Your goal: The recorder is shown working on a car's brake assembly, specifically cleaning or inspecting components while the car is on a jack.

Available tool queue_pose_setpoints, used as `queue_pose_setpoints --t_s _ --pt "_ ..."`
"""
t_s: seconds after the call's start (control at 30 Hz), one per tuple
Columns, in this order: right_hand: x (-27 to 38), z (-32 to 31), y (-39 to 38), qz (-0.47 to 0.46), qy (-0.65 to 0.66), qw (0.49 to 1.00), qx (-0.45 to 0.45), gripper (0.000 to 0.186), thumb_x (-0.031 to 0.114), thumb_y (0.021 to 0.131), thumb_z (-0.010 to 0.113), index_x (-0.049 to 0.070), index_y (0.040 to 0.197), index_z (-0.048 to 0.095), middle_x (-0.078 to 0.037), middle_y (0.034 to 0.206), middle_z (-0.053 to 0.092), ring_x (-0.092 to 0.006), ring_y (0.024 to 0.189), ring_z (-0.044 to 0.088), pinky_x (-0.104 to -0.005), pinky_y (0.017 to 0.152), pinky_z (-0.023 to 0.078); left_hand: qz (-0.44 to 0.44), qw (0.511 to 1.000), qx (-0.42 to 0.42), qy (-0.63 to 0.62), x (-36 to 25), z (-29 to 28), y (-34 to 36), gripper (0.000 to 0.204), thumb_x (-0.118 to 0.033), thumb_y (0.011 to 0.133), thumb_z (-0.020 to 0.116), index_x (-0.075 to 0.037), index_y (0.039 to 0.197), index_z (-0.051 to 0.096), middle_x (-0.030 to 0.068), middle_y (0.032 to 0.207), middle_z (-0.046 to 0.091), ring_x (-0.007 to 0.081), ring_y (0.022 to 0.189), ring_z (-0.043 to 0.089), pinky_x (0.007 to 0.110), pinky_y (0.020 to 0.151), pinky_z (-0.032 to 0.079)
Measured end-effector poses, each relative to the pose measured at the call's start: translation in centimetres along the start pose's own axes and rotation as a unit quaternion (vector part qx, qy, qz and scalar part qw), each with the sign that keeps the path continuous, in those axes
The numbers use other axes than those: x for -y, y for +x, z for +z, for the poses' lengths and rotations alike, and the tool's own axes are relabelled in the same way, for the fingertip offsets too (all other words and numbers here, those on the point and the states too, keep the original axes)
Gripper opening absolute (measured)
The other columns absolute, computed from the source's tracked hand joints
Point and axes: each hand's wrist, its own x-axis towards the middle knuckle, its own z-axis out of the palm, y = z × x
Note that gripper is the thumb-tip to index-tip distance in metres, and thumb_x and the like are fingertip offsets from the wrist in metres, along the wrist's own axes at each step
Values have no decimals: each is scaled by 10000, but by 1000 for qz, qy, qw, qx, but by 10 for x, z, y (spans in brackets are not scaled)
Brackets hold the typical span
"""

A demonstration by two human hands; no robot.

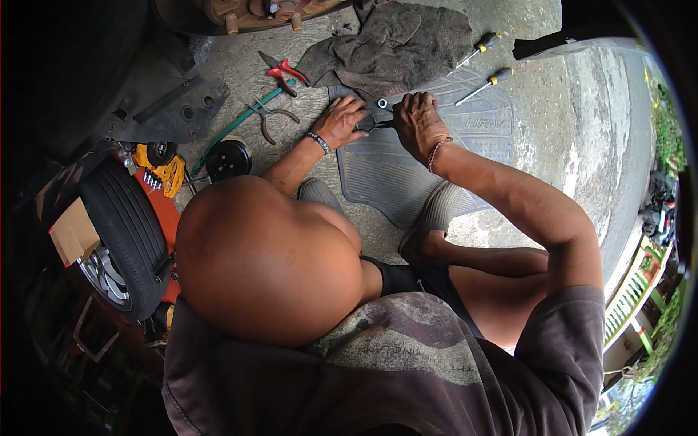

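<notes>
My left hand (339, 122) rests on the grey rubber mat (465, 167) with fingers apart, its thumb beside a small dark ring (366, 123). My right hand (420, 125) is closed on a dark tool (385, 124), seemingly pliers, whose tip meets that ring. A small metal socket (382, 103) lies just above, between my hands. A dark rag (392, 43) lies beyond them. Two screwdrivers (499, 75) with black-and-yellow handles lie at the upper right. Red-handled pliers (280, 75), other dark-handled pliers (265, 120) and a green strip (225, 138) lie left of my left hand.
A black round part (229, 158), yellow tool case (173, 174), tire (123, 232), cardboard box (73, 229) and dark plastic panel (171, 109) crowd the left. A rusty hub (262, 14) is at the top. The mat lies on concrete (571, 131); a green-and-cream railing (632, 291) stands far right.
</notes>
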Motion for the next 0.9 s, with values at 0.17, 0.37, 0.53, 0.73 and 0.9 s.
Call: queue_pose_setpoints --t_s 0.17,0.37,0.53,0.73,0.9 --pt "1 -7 1 -6 30 999 41 227 210 926 472 92 1029 636 -132 997 587 -265 930 580 -413 742 408 2 1000 3 -1 2 4 -4 577 -266 678 832 -115 1198 631 67 1146 558 271 1133 499 408 991 413" --pt "-6 -8 1 -26 72 997 27 214 220 926 490 109 1000 657 -94 970 608 -255 939 598 -404 725 432 8 1000 6 3 3 0 -2 588 -273 674 832 -101 1198 629 68 1150 566 271 1130 502 405 993 411" --pt "-8 4 8 -93 99 991 -15 266 214 930 502 89 1113 648 -99 1026 663 -261 950 647 -474 746 489 16 1000 -9 1 6 4 0 567 -283 665 833 -88 1165 649 76 1137 568 276 1117 505 410 983 415" --pt "-5 1 12 -75 153 985 13 274 232 943 493 86 1118 647 -68 1042 661 -259 1000 649 -461 780 503 15 999 30 -4 12 8 -2 579 -323 708 800 -75 1201 624 75 1226 543 269 1207 457 434 1027 370" --pt "-7 -6 14 -82 147 986 14 265 244 944 491 89 1044 682 -92 1047 667 -265 1005 650 -452 772 505 76 996 -2 42 17 9 -9 617 -345 747 763 -76 1271 578 98 1245 541 283 1186 477 411 1012 395"
